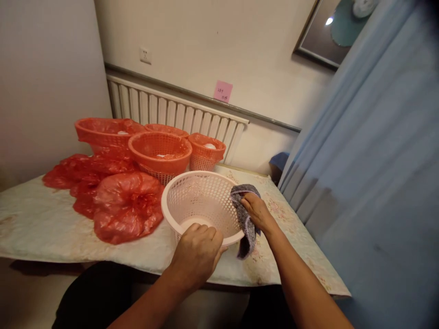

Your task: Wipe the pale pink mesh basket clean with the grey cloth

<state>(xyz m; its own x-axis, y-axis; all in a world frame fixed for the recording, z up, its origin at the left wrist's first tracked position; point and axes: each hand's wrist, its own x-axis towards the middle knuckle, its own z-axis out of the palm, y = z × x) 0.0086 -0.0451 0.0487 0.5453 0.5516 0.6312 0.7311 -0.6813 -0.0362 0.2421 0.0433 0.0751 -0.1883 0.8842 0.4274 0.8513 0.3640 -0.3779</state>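
A pale plastic basket (173, 219) with holed sides stands near the front of the table, its mouth tilted toward me. My left hand (199, 249) is closed over the basket's near rim, fingers curled inward. At the right side of the rim, my right hand (255, 209) grips a grey cloth (247, 224) with a light purple edge. The cloth lies against the rim and hangs down outside it. No contents show inside the basket. To its left, crumpled red plastic bags (128, 205) lie on the table.
Several baskets lined with red bags, including a near one (159, 151), stand at the back left by a radiator (171, 109). A floral cloth (30, 233) covers the table (295, 256). A blue curtain (363, 160) hangs along the right side.
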